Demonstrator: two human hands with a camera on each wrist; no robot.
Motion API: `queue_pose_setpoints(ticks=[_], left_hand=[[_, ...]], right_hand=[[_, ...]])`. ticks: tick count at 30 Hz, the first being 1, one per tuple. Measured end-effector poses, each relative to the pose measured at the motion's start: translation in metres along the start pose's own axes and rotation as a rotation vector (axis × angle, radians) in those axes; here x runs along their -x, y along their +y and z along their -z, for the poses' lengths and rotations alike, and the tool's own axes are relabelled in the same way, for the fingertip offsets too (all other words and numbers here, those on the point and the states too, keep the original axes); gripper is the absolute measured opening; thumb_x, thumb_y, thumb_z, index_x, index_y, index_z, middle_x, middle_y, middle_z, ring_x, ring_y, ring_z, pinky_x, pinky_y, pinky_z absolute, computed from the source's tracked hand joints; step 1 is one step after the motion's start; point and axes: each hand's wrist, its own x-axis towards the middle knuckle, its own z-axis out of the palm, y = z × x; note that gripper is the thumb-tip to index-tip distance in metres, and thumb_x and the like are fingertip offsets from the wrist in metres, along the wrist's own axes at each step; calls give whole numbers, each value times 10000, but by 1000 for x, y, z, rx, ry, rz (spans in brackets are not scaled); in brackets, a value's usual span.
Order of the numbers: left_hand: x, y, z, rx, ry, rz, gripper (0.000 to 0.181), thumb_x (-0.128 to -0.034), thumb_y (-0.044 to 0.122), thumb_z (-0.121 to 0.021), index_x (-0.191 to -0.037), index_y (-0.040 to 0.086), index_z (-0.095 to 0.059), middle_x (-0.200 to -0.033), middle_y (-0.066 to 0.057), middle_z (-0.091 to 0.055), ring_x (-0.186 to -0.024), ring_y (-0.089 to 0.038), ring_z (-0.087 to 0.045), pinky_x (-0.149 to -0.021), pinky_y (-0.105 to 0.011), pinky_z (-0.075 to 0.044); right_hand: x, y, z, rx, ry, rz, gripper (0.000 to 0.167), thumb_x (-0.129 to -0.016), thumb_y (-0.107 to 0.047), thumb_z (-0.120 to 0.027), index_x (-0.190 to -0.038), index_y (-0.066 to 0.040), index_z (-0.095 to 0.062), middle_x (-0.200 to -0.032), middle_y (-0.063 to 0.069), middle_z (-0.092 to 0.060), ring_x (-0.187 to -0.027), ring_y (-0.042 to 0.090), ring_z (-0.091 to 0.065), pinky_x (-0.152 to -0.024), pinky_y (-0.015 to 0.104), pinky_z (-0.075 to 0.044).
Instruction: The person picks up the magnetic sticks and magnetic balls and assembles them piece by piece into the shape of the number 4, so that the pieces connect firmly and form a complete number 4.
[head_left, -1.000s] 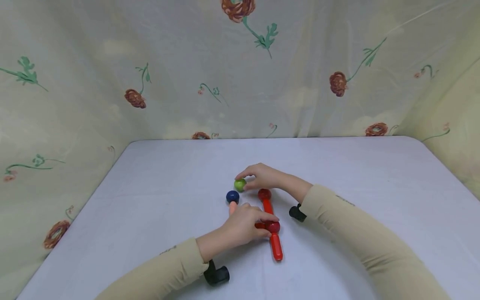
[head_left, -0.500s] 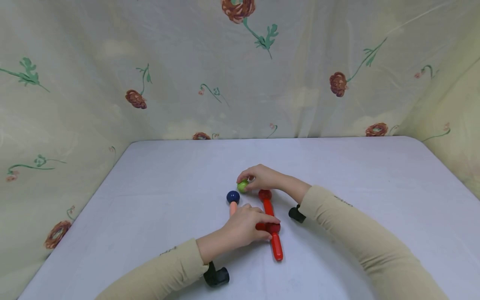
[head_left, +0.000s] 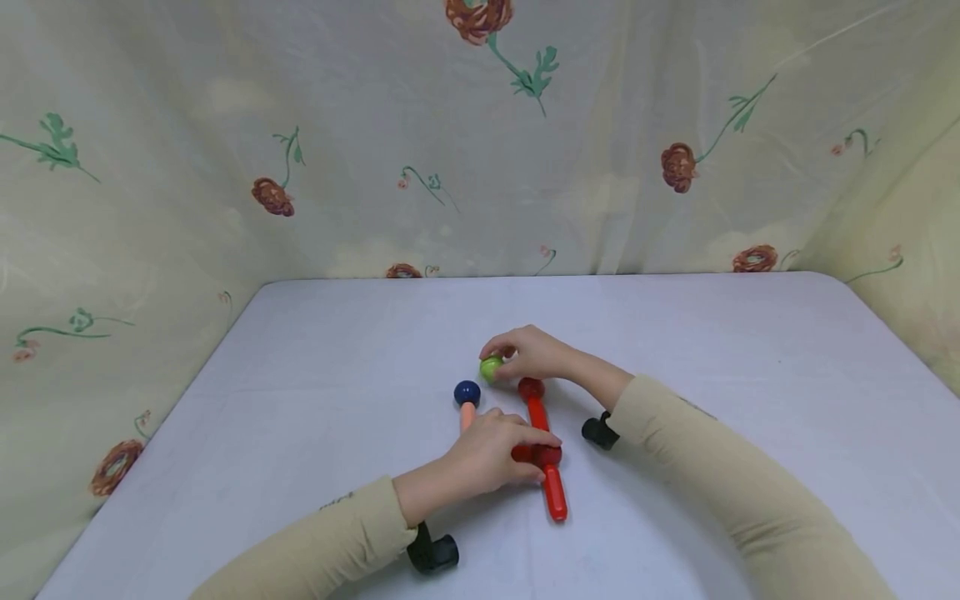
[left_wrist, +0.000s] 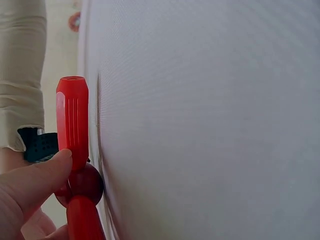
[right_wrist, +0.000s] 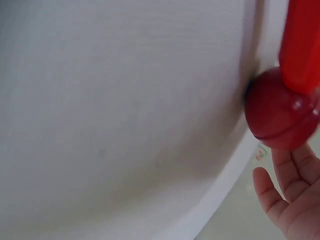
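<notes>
My left hand (head_left: 491,450) grips a red ball (head_left: 549,455) joined to red rods; one red rod (head_left: 555,496) points toward the near side. In the left wrist view the thumb presses a ridged red rod (left_wrist: 73,120) beside the dark red ball (left_wrist: 89,185). A far red ball (head_left: 531,388) caps another red rod (head_left: 537,414). Left of it a blue ball (head_left: 467,392) tops a pink rod (head_left: 467,414), partly hidden behind my left hand. Just beyond, my right hand (head_left: 531,352) pinches a green ball (head_left: 491,369) between thumb and fingers.
A white-covered table (head_left: 337,358) lies under everything. Behind it hangs a flower-patterned curtain (head_left: 360,108), which also runs along both sides. Black wrist cameras are strapped under both forearms, the left camera (head_left: 433,552) close to the tabletop.
The green ball has shifted slightly right, toward the far red ball, with my right hand now pinching it. My left hand and the joined rods have barely moved.
</notes>
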Motion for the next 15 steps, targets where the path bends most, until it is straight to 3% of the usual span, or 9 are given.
queue_pose_setpoints(ticks=[9,15], left_hand=[[-1,0,-1,23,-7,23,412,-752,279,-749,-1149,296,-638,-1019,56,-645,-844,-59,-468,-726,-185,-344],[-1,0,-2,35,2,20,417,-744,276,-756,-1145,289,-640,-1003,63,-646,-831,-48,-475,-718,-180,-339]], right_hand=[[24,-4,14,-11,106,53,277,-829,-143,-658,-1101,-98,-643,-1019,31,-658,-968,224,-555,-813,333,-477],[49,-9,22,-70,158,26,287,-826,-146,-657,-1105,-81,-632,-977,61,-643,-879,203,-569,-712,278,-487]])
